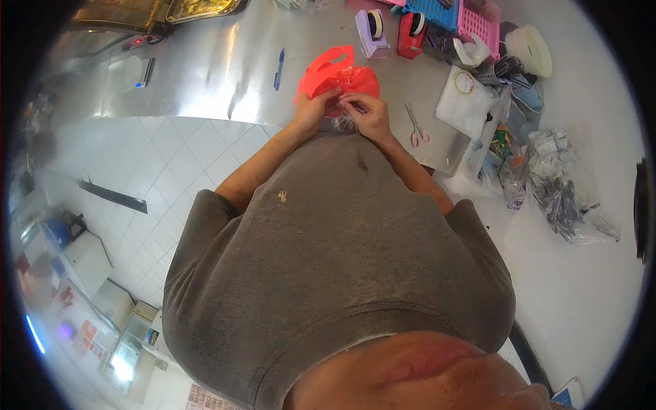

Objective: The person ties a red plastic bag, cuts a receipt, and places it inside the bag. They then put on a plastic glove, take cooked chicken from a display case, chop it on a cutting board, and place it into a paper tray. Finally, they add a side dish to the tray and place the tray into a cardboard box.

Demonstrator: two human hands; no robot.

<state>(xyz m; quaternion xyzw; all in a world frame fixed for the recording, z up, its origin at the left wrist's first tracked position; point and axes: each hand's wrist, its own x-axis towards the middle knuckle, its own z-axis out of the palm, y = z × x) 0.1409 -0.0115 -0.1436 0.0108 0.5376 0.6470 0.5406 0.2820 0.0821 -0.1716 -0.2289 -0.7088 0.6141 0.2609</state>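
A red plastic bag [364, 78] with loop handles lies at the near edge of the metal counter [205, 77]. My left hand [311, 110] has its fingers on the bag's near left side, the thumb pointing inward. My right hand [370, 115] pinches at the near right side, its fingertips close to the left thumb. Clear crinkled plastic [343, 123] shows between and below the hands, against my shirt. Exactly which layer each hand grips is partly hidden by the fingers.
A blue pen [279, 70] lies left of the bag, scissors [416, 126] to the right. Beyond stand purple [373, 36] and red [411, 36] tape dispensers. Blue [435, 11] and pink [479, 28] plastic baskets, white plastic bags [464, 102] and a tray [202, 9] are farther out.
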